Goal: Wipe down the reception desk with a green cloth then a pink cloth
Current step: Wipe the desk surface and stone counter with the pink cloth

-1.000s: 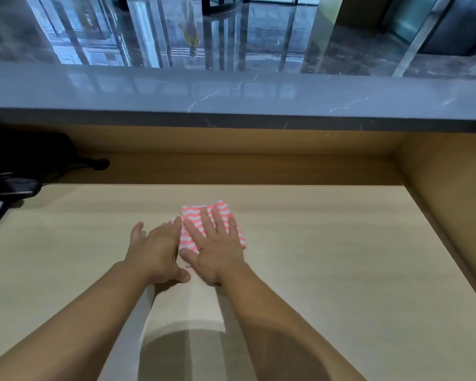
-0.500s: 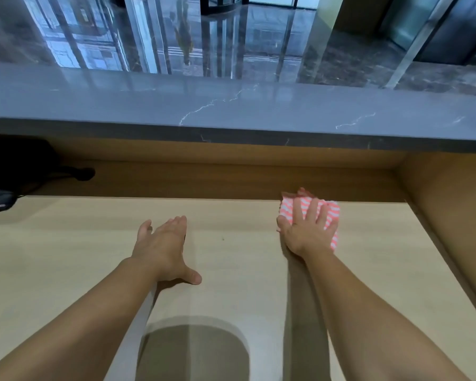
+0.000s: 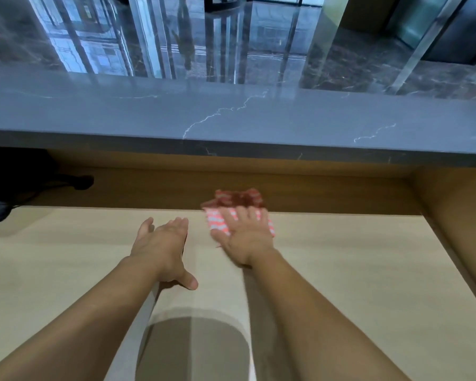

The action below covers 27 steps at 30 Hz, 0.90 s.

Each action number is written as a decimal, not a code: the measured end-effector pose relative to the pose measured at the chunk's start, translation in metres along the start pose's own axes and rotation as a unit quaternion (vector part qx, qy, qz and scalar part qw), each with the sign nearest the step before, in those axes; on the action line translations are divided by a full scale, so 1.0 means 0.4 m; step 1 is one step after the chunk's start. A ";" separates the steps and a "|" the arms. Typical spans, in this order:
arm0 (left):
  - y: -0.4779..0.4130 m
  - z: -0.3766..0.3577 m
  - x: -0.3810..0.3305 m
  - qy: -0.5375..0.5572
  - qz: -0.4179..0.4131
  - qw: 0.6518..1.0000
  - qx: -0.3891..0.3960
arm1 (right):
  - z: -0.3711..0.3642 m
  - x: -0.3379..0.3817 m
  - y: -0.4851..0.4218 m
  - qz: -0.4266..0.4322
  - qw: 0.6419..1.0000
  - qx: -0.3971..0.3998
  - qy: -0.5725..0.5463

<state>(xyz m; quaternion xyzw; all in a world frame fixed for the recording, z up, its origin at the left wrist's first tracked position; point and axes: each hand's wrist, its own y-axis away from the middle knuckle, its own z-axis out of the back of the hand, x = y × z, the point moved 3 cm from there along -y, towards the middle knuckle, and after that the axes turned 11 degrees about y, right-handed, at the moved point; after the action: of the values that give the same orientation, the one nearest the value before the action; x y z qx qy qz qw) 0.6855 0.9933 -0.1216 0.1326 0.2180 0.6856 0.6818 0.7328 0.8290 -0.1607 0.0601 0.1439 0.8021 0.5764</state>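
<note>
A folded pink cloth (image 3: 216, 221) with white zigzag stripes lies on the pale wooden desk surface (image 3: 355, 284), close to the back panel. My right hand (image 3: 246, 239) presses flat on top of it with fingers spread, covering most of the cloth. My left hand (image 3: 162, 248) rests palm down on the bare desk just to the left, fingers apart and holding nothing. The two hands are a short gap apart. No green cloth is in view.
A grey marble counter (image 3: 231, 119) overhangs the desk at the back. The brown back panel (image 3: 149, 188) reflects the cloth. A wooden side wall (image 3: 456, 221) closes the right end. Black equipment and cables (image 3: 11, 177) sit at the far left.
My right hand slid the pink cloth from beside my left hand out to the back right, then back leftwards along the back edge. My left hand stayed in place.
</note>
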 end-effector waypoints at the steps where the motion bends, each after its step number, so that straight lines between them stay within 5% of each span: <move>1: -0.003 0.003 -0.002 -0.010 0.001 1.000 0.007 | 0.004 -0.053 -0.001 -0.038 0.999 0.002 0.003; 7: -0.016 0.000 -0.003 -0.017 -0.003 1.000 0.010 | 0.019 -0.306 0.010 -0.222 0.969 0.106 0.006; 12: -0.022 -0.005 -0.001 -0.013 -0.011 1.000 0.004 | 0.026 -0.235 -0.038 -0.322 0.934 0.131 -0.083; 17: -0.026 -0.015 0.014 0.020 -0.023 0.999 -0.016 | 0.079 0.063 -0.115 -0.084 0.989 0.120 -0.035; 21: -0.018 -0.028 0.033 0.058 -0.041 0.997 -0.038 | 0.081 0.152 -0.131 0.041 0.993 0.092 -0.067; 27: 0.018 -0.049 0.065 0.087 -0.036 0.994 -0.063 | 0.045 -0.086 -0.118 -0.067 0.997 0.019 -0.018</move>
<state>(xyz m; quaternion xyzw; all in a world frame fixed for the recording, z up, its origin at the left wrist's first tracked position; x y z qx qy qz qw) 0.6688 1.0168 -0.1381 0.0208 0.2377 0.6821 0.6912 0.7917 0.8132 -0.1554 0.0758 0.1520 0.7575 0.6303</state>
